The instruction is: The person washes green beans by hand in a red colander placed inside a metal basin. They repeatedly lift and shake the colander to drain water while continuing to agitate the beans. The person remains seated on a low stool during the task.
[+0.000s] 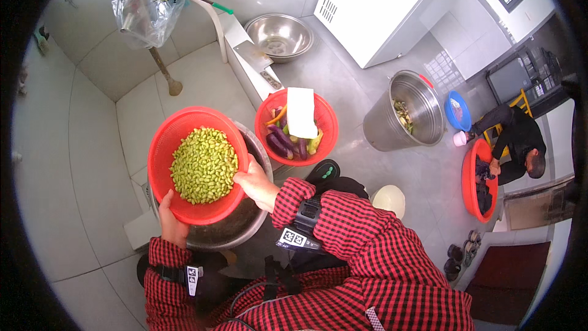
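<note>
A red plastic colander [160, 162] full of shelled green beans [205, 167] is held up in both hands, tilted a little. My left hand [174, 222] grips its near left rim, and my right hand [257, 185] grips the right rim, thumb on the inner side. Below the colander stands a large metal basin [252, 224], dark inside and partly hidden by it. To the right of the basin is a second red basket [331, 135] with eggplants [280, 145], other vegetables and a white rectangular thing [301, 113] on top.
A cleaver [254, 57] lies on a white ledge by a steel bowl [278, 37]. A tall metal bucket [392, 119] with scraps and a pale bucket [389, 201] stand on the right. Farther right, another person [517, 141] sits bent over a red tub [469, 187].
</note>
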A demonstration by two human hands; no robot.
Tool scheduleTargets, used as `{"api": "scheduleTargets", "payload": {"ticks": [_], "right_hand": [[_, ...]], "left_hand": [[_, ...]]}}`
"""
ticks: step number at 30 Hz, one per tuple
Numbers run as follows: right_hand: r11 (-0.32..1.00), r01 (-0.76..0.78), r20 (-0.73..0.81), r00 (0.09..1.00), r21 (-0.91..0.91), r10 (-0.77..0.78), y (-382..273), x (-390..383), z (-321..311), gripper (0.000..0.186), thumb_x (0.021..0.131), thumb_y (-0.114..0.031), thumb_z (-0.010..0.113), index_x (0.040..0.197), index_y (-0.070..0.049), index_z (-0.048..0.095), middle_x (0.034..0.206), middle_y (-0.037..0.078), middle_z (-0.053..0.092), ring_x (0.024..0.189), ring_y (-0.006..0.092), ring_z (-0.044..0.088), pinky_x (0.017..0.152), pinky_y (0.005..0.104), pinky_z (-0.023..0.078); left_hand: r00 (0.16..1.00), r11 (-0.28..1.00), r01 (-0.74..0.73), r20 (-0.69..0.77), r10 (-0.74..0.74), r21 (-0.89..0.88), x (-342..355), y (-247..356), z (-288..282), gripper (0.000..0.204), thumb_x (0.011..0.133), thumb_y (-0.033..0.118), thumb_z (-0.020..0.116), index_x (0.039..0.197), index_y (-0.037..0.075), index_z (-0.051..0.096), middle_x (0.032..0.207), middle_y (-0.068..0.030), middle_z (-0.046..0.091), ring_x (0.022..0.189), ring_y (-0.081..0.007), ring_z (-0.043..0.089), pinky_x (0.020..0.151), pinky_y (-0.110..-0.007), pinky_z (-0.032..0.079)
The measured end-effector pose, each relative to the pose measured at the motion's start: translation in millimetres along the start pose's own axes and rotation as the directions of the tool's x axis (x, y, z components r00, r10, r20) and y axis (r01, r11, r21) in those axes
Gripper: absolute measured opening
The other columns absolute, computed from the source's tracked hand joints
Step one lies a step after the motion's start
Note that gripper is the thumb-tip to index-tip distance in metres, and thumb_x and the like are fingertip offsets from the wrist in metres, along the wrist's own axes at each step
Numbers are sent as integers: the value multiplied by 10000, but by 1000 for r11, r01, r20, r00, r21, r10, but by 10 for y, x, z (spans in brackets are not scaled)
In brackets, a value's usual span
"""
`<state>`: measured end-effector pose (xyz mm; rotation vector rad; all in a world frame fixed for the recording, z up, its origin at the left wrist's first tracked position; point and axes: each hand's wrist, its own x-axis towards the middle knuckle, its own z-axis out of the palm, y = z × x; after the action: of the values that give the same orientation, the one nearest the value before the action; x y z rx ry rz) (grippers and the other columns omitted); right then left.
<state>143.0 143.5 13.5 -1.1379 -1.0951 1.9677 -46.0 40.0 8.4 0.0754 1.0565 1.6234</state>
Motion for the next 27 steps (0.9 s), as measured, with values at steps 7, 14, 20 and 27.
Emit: {"api": "scheduleTargets", "payload": {"ticks": [7,14,20,27], "right_hand": [[996,93,97,991,20,-94,59,33,-19,590,728,79,446,1291,-14,295,1203,83,458,1141,160,412,974,290,310],[966,193,-17,981,172,-193,-30,-147,94,601,698,57,471,1273,-33,320,1179,99,455,1116,175,430,952,299,326],[979,189,65,979,71,-193,18,-118,110,686,715,98,410,1345,-70,199,1295,91,360,1224,177,318,1015,298,240],[977,209,56,976,42,-211,-59,-202,125,732,711,95,400,1371,-63,128,1344,103,303,1268,187,251,1043,294,171]], "left_hand": [[999,999,-31,-15,31,6,18,-15,-45,449,879,190,407,1288,23,328,1295,-128,411,1167,-284,413,981,-422,338],[996,997,-73,46,74,-17,-5,-43,-13,460,879,210,411,1296,35,322,1300,-125,406,1175,-282,406,985,-427,331],[998,999,18,54,-16,-39,-15,-17,32,481,870,244,412,1297,40,322,1296,-119,410,1173,-281,407,991,-428,322],[996,1000,8,87,-8,6,-46,-30,80,488,855,250,425,1287,41,337,1292,-117,416,1168,-282,412,993,-426,322]]}}
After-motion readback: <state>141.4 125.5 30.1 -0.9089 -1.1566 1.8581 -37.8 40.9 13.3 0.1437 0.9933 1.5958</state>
